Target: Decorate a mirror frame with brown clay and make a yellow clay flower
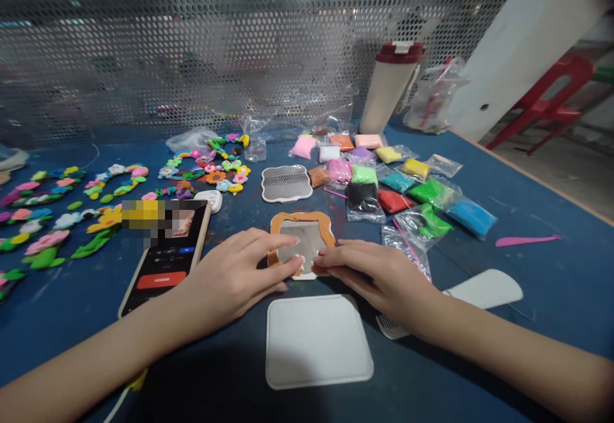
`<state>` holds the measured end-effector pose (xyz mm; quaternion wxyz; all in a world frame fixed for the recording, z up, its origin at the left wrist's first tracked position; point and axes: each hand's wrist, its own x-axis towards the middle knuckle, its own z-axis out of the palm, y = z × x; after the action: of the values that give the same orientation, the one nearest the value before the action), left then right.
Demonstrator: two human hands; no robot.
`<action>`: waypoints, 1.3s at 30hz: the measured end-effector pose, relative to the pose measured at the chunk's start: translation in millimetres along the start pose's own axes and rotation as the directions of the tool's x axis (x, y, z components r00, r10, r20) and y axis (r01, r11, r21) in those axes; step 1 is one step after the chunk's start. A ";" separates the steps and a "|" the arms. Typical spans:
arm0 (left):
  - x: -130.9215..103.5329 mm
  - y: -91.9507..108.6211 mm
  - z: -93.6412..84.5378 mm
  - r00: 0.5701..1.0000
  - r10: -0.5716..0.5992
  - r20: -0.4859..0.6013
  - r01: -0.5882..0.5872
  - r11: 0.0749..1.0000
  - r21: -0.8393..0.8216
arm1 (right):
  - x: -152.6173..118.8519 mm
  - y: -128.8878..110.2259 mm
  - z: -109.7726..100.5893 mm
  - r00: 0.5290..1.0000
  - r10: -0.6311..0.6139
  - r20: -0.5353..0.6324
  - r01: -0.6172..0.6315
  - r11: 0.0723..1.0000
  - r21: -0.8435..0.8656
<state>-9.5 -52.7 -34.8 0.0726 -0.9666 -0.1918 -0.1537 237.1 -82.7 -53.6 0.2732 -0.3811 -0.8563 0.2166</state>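
A small mirror (307, 244) lies on the blue table, with orange-brown clay (300, 217) around its top and sides. My left hand (242, 268) reaches in from the left, fingers apart, its fingertips touching the clay and mirror at the lower left. From the right, my right hand (378, 274) presses its fingertips on the lower right edge, fingers close together. White frame shows along part of the bottom edge between the hands. Just below lies a white rounded panel (319, 341), and above stands out a second wavy-edged mirror (286, 183), lying flat.
A phone (165, 263) lies left, near colourful clay flowers (108, 218). Bagged clay (363, 199), a tumbler (389, 90) and a perforated metal screen (192, 52) are behind. At right are a white comb (487, 288) and a pink tool (527, 240).
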 end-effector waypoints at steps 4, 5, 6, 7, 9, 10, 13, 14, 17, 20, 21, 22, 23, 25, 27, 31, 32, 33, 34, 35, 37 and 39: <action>3.4 3.3 1.2 0.998 0.027 0.053 -0.028 1.000 0.003 | -0.6 0.1 -0.5 1.000 0.002 0.004 -0.002 1.000 -0.002; 4.1 3.9 0.7 0.998 0.021 0.063 -0.021 1.000 0.004 | -0.8 0.1 -0.6 1.000 0.005 0.006 -0.005 1.000 -0.002; 4.4 3.9 0.0 0.997 0.010 0.073 -0.010 1.000 0.001 | -0.9 0.1 -0.6 1.000 0.010 0.009 -0.010 1.000 -0.003; 4.1 3.3 -0.9 0.997 0.001 0.080 0.000 1.000 -0.008 | -0.9 0.0 -0.6 1.000 0.014 0.012 -0.014 1.000 -0.003; 1.8 0.4 -3.0 0.996 -0.023 0.088 0.026 0.999 -0.037 | -0.8 -0.4 -0.8 1.000 0.025 0.016 -0.025 1.000 0.004; 0.0 -1.6 -3.8 0.995 -0.044 0.094 0.049 0.998 -0.049 | -0.6 -0.6 -1.0 0.999 0.029 0.017 -0.029 1.000 0.012; -4.4 -7.1 -4.3 0.988 -0.117 0.104 0.124 0.991 -0.058 | 0.1 -1.1 -1.9 0.999 0.036 0.026 -0.037 0.999 0.039; -4.7 -8.1 -3.7 0.986 -0.131 0.101 0.137 0.989 -0.055 | 0.3 -1.2 -2.3 0.999 0.039 0.026 -0.040 0.998 0.043; -1.6 -7.6 -0.1 0.988 -0.136 0.076 0.139 0.990 -0.031 | 0.2 -1.7 -2.5 0.999 0.037 0.020 -0.038 0.998 0.044; 3.5 -4.3 3.4 0.987 -0.150 0.065 0.151 0.989 -0.005 | -1.2 -2.7 -1.8 0.998 0.058 0.019 -0.059 0.997 0.052; 4.6 -3.2 4.0 0.985 -0.157 0.069 0.158 0.987 -0.008 | -1.7 -3.1 -1.7 0.998 0.069 0.015 -0.070 0.996 0.059; 5.1 -2.2 4.2 0.984 -0.161 0.071 0.163 0.987 -0.017 | -2.2 -3.5 -2.0 0.997 0.076 0.000 -0.076 0.995 0.065; 5.0 -1.3 4.1 0.984 -0.163 0.073 0.165 0.986 -0.026 | -2.5 -3.9 -2.6 0.997 0.074 -0.030 -0.072 0.995 0.069; 4.0 0.3 2.9 0.985 -0.156 0.075 0.158 0.987 -0.031 | -2.1 -4.6 -4.8 0.991 0.035 -0.130 -0.027 0.998 0.060; 2.6 2.1 1.3 0.991 -0.120 0.058 0.121 0.992 -0.022 | 0.2 -5.8 -7.6 0.966 -0.014 -0.256 0.015 1.000 0.003; 1.5 6.3 0.3 0.999 -0.027 0.017 0.027 1.000 0.008 | 9.3 -9.4 -7.1 0.952 -0.065 -0.299 0.037 0.995 -0.097; 1.5 7.0 0.7 1.000 -0.014 0.013 0.014 1.000 0.014 | 11.7 -10.2 -5.1 0.961 -0.080 -0.263 0.055 0.994 -0.099; 1.5 7.5 1.2 1.000 -0.004 0.010 0.004 1.000 0.015 | 13.9 -10.9 -2.5 0.969 -0.102 -0.225 0.081 0.992 -0.099; 1.3 7.7 1.7 1.000 0.003 0.009 -0.003 1.000 0.012 | 15.8 -11.3 0.4 0.973 -0.125 -0.195 0.106 0.989 -0.102; 1.0 7.7 2.1 1.000 0.005 0.008 -0.005 1.000 0.005 | 17.4 -11.6 3.3 0.975 -0.144 -0.171 0.126 0.986 -0.108; -0.3 7.2 2.6 1.000 -0.009 0.015 0.009 1.000 -0.020 | 20.0 -11.6 7.8 0.975 -0.169 -0.144 0.151 0.981 -0.124; -1.7 6.3 2.6 0.999 -0.042 0.026 0.043 0.998 -0.054 | 21.7 -11.4 9.1 0.977 -0.158 -0.142 0.140 0.982 -0.128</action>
<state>-7.8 -58.6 -38.3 0.0403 -0.9658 -0.2090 -0.1481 213.1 -74.5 -47.2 0.3301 -0.3466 -0.8704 0.1151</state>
